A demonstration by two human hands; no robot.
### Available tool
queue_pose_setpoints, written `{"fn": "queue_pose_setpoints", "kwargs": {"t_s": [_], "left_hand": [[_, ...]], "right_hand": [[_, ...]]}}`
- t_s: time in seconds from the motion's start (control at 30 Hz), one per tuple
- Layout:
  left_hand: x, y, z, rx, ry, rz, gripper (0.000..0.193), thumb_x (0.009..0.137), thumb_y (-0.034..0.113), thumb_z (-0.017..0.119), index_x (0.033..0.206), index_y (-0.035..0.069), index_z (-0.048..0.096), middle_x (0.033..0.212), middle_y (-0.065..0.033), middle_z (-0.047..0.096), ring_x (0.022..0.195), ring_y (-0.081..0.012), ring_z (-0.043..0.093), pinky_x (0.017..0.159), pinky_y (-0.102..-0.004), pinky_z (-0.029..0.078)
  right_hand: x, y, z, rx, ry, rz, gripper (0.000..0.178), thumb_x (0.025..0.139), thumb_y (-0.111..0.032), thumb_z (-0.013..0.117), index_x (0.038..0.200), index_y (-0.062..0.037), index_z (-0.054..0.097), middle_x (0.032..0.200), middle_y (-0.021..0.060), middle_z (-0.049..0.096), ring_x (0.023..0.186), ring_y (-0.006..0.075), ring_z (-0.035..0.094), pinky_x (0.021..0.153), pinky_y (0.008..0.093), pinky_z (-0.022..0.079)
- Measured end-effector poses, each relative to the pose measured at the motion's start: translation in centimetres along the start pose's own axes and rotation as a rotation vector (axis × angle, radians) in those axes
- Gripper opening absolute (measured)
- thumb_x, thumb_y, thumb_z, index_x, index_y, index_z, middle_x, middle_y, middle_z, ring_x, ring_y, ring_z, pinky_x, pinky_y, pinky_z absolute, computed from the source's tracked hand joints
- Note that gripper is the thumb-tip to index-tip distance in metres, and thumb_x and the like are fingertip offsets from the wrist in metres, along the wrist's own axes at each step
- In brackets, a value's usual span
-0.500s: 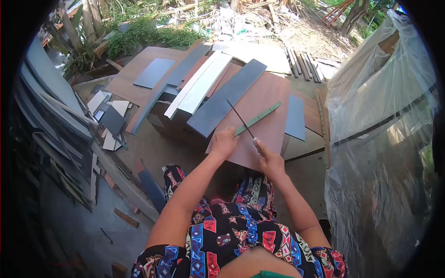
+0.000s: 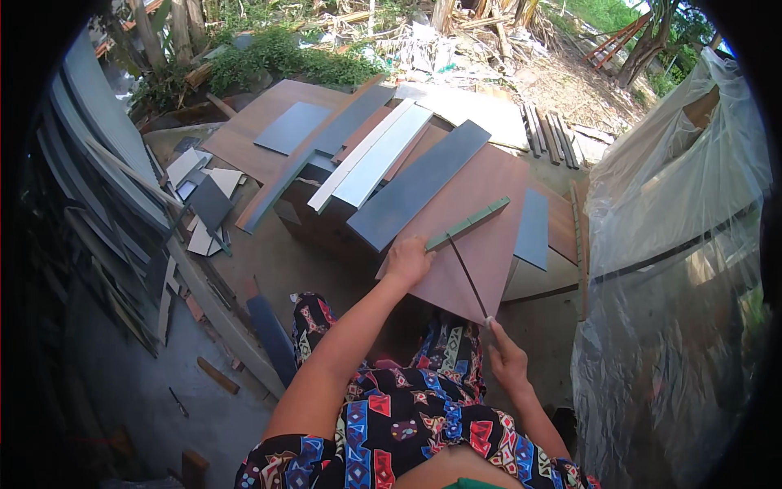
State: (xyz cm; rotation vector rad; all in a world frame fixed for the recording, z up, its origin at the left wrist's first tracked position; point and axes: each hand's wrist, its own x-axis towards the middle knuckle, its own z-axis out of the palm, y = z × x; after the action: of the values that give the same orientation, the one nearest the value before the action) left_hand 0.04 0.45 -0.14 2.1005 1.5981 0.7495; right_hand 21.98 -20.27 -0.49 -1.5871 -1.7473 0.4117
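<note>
There is room to pass over the brown board point(image 2: 489, 248) right of the thin blade point(image 2: 469, 277); the green strip point(image 2: 472, 222) crosses ahead, the dark plank point(image 2: 423, 183) leftward, the plastic sheet point(image 2: 668, 301) far right

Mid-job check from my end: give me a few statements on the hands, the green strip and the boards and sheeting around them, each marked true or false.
1. The left hand holds the near end of the green strip. True.
2. The right hand grips a thin dark blade at its near end. True.
3. A long white piece lies between two long grey boards. True.
4. The green strip is over the white piece. False: it is over a brown board.
5. Plastic sheeting hangs on the left. False: it hangs on the right.
</note>
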Motion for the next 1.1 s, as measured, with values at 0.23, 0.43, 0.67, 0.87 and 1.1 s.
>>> {"fn": "queue_pose_setpoints", "kwargs": {"t_s": [0.23, 0.43, 0.67, 0.87, 1.1], "left_hand": [[0.7, -0.9, -0.1, 0.046, -0.063, -0.051, 0.026, 0.079, 0.023, 0.067, 0.094, 0.002, 0.06, 0.095, -0.0184, 0.063, 0.092, -0.0376, 0.061, 0.08, -0.0458, 0.049], [0.7, -1.6, 0.3, 0.036, -0.052, 0.052, 0.026, 0.077, 0.021, 0.068, 0.093, 0.002, 0.059, 0.091, -0.018, 0.062, 0.089, -0.0378, 0.061, 0.078, -0.0464, 0.049], [-0.3, -2.6, 0.4, -0.139, 0.094, 0.104, 0.029, 0.072, 0.019, 0.071, 0.093, 0.003, 0.059, 0.082, -0.018, 0.059, 0.084, -0.0387, 0.059, 0.072, -0.0464, 0.046], [-0.3, -2.8, 0.9, -0.043, 0.02, 0.005, 0.032, 0.071, 0.022, 0.072, 0.095, 0.004, 0.062, 0.084, -0.0173, 0.059, 0.085, -0.0375, 0.059, 0.073, -0.0463, 0.046], [-0.8, -2.2, 0.8, -0.067, 0.094, -0.001, 0.03, 0.073, 0.024, 0.071, 0.094, 0.005, 0.061, 0.087, -0.0155, 0.059, 0.086, -0.0362, 0.059, 0.074, -0.0453, 0.047]], "right_hand": [[0.8, 0.6, -0.3, -0.098, -0.125, 0.051, 0.055, 0.078, -0.006, 0.059, 0.131, -0.0217, 0.051, 0.086, 0.0155, 0.064, 0.075, 0.0339, 0.063, 0.065, 0.0416, 0.049], [1.5, -0.3, -2.4, 0.18, -0.157, 0.169, 0.053, 0.081, -0.004, 0.06, 0.132, -0.0159, 0.051, 0.109, 0.0159, 0.065, 0.096, 0.0274, 0.066, 0.08, 0.0325, 0.051], [6.8, -2.3, 1.4, 0.237, -0.022, 0.004, 0.048, 0.086, -0.006, 0.058, 0.132, -0.0155, 0.051, 0.117, 0.0147, 0.062, 0.102, 0.025, 0.064, 0.084, 0.0299, 0.049], [10.1, -0.5, 3.5, 0.146, -0.044, 0.028, 0.048, 0.086, -0.01, 0.058, 0.132, -0.0213, 0.051, 0.11, 0.014, 0.064, 0.088, 0.0258, 0.067, 0.077, 0.032, 0.05], [11.0, -0.7, 3.5, 0.19, -0.17, 0.106, 0.05, 0.085, -0.007, 0.057, 0.133, -0.0174, 0.05, 0.118, 0.0123, 0.063, 0.104, 0.0195, 0.063, 0.088, 0.0272, 0.046]]}}
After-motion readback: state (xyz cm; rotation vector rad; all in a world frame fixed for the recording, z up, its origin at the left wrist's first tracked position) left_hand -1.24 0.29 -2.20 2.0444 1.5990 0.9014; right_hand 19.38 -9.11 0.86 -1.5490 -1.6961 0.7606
